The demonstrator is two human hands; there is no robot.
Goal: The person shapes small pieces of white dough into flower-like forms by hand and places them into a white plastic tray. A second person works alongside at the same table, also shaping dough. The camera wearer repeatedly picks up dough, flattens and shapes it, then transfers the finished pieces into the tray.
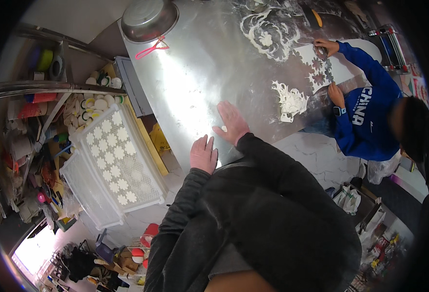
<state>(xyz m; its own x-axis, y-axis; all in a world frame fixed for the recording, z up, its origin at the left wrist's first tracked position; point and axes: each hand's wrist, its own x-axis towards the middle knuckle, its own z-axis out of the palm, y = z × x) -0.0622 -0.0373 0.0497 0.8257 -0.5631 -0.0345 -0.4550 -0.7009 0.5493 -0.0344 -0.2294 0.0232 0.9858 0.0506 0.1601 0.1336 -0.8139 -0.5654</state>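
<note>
My left hand (203, 156) rests flat near the front edge of the stainless steel worktable (199, 69), with nothing visible in it. Farther in and to the right, my right hand (233, 123) is spread on the metal, thumb apart from the fingers. A small white piece (224, 129), perhaps dough, shows between that thumb and forefinger; whether it is pressed or just lies there I cannot tell. To the right is a heap of white dough scraps (290, 101). Flower-shaped white pieces (109, 157) lie in rows on a plastic mesh tray (141, 210) left of the table.
A co-worker in a blue sweatshirt (376, 120) holds a round cutter (321, 53) on a rolled dough sheet (345, 60). Scattered flour (269, 34) lies beyond. A metal basin (148, 22) and pink peeler-like tool (151, 48) sit at the far left corner. Crowded shelving (35, 89) borders the left.
</note>
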